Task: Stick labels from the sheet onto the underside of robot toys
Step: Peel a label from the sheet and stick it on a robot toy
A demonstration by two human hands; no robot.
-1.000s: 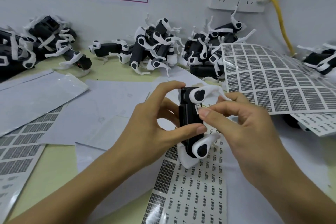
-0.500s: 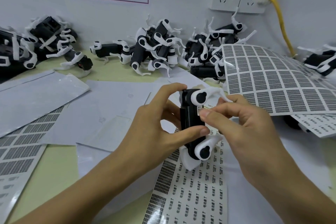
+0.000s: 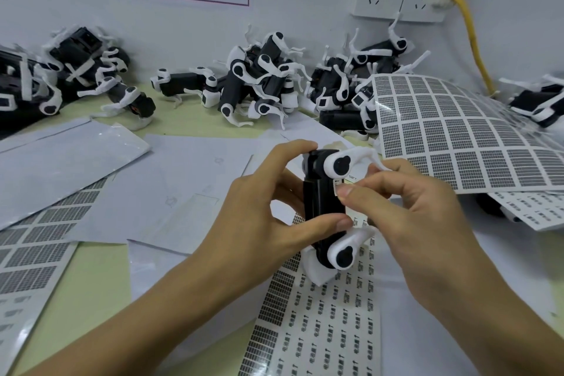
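My left hand (image 3: 259, 217) grips a black robot toy (image 3: 323, 210) with white legs, held on end with its underside turned to the right. My right hand (image 3: 409, 217) pinches a small white label (image 3: 341, 189) against that underside, thumb tip on the label's edge. A label sheet (image 3: 323, 327) with small printed stickers lies flat on the table just below both hands. Part of the toy's underside is hidden behind my right fingers.
Piles of black-and-white robot toys (image 3: 268, 82) lie along the wall, more at the far left (image 3: 61, 76) and far right (image 3: 540, 101). A large curled label sheet (image 3: 457, 131) sits at right. Backing sheets (image 3: 61, 162) cover the left. A yellow cable (image 3: 473, 40) hangs from a wall socket.
The toy and both hands have shifted very slightly upward; my right thumb stays on the label against the toy's underside.
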